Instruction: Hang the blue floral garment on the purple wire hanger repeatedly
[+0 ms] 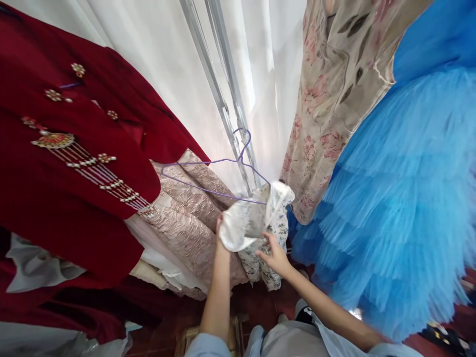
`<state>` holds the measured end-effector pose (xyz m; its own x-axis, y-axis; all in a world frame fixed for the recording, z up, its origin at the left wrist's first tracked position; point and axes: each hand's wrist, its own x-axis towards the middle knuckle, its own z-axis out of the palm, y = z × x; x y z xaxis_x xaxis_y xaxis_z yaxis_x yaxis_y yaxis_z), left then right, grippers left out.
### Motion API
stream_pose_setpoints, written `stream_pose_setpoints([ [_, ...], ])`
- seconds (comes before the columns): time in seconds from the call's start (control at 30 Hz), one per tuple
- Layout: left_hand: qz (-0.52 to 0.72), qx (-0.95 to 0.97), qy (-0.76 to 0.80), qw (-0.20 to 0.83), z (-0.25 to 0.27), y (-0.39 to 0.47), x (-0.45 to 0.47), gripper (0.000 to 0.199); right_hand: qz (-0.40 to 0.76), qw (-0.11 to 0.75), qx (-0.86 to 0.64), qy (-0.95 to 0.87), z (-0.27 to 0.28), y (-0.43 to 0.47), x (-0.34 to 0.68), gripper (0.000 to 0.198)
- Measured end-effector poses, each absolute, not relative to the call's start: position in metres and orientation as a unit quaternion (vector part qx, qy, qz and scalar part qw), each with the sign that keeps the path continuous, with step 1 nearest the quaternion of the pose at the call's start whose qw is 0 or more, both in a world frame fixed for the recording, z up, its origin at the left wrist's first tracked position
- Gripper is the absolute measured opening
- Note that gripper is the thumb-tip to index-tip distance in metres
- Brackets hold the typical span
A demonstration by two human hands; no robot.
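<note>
A white garment with a dark floral print (278, 225) hangs from the right end of a purple wire hanger (213, 192), whose other end sticks out bare to the left. My left hand (219, 229) grips the garment's left edge at the pale opening, its fingers mostly hidden by the cloth. At the front of the opening, my right hand (275, 256) touches the fabric, thumb and forefinger apart. The hanger's hook is up by a grey metal pole (223, 106).
To the left hang a dark red velvet garment (122, 119) with beaded ornaments and a pink brocade garment (182, 218). A beige floral garment (316, 124) and a blue tiered tulle dress (390, 208) flank the right. White curtain (148, 54) covers the back.
</note>
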<state>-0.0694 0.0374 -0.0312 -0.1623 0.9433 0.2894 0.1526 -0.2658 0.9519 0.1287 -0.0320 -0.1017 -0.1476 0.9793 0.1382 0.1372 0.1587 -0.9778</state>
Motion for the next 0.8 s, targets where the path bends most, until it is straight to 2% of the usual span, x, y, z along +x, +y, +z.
stream_pose_setpoints([
  [0.07, 0.585, 0.521, 0.501, 0.367, -0.055, 0.020, -0.028, 0.052, 0.430, 0.436, -0.436, -0.659, -0.099, -0.033, 0.132, 0.074],
  [0.1, 0.582, 0.510, 0.501, 0.387, -0.064, 0.013, -0.011, 0.048, 0.435, 0.425, -0.427, -0.669, -0.099, -0.033, 0.134, 0.073],
  [0.17, 0.565, 0.503, 0.496, 0.427, -0.077, -0.001, 0.013, 0.042, 0.463, 0.412, -0.426, -0.659, -0.099, -0.034, 0.142, 0.057],
  [0.23, 0.537, 0.521, 0.479, 0.459, -0.082, -0.013, 0.023, 0.038, 0.495, 0.405, -0.421, -0.643, -0.098, -0.035, 0.156, 0.033],
  [0.3, 0.483, 0.567, 0.459, 0.484, -0.084, -0.023, 0.022, 0.043, 0.523, 0.395, -0.386, -0.649, -0.089, -0.036, 0.178, 0.021],
  [0.4, 0.355, 0.614, 0.426, 0.562, -0.086, -0.039, 0.018, 0.055, 0.539, 0.373, -0.340, -0.674, -0.060, -0.037, 0.219, 0.020],
  [0.5, 0.284, 0.600, 0.379, 0.645, -0.085, -0.054, 0.020, 0.050, 0.538, 0.342, -0.343, -0.689, -0.022, -0.036, 0.253, 0.017],
  [0.7, 0.307, 0.467, 0.313, 0.768, -0.065, -0.076, 0.028, 0.058, 0.661, 0.280, -0.280, -0.637, 0.023, -0.042, 0.269, 0.022],
  [0.8, 0.304, 0.491, 0.293, 0.762, -0.050, -0.079, 0.027, 0.064, 0.715, 0.256, -0.236, -0.607, 0.034, -0.046, 0.267, 0.032],
])
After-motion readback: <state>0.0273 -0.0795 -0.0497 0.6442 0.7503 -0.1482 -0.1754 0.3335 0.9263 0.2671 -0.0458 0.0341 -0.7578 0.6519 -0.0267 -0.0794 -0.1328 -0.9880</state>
